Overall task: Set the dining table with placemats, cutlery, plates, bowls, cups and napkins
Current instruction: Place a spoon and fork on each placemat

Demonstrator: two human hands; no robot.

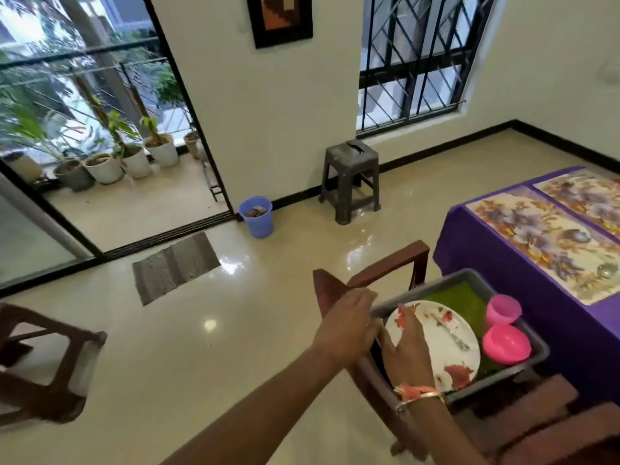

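- Head view: grey tray (466, 275) with a green liner rests on a wooden chair (389, 263) that stands close to the purple-clothed surface (476, 256).
- White plate (443, 350), red-orange flower print, fills the tray's left half. A metal spoon or fork (451, 333) lies on it, too blurred to say which.
- Pink cup (503, 310) stands upright at the tray's right edge. Pink bowl (506, 344) sits just beside it, toward the right corner.
- Right grip (407, 350), bangles at the wrist, lies on the plate's left rim with fingers straight and spread: released, clasping nothing.
- Left grip (345, 317) rests over the tray's left corner. Cannot tell whether its fingers curl round the rim.
- Near placemat (543, 243) and far placemat (583, 196), both floral, lie side by side along the surface's edge facing the chair, the near one at the corner.
- Floor beyond: dark plastic stool (350, 182) under the barred window, blue bin (256, 218) against the wall.
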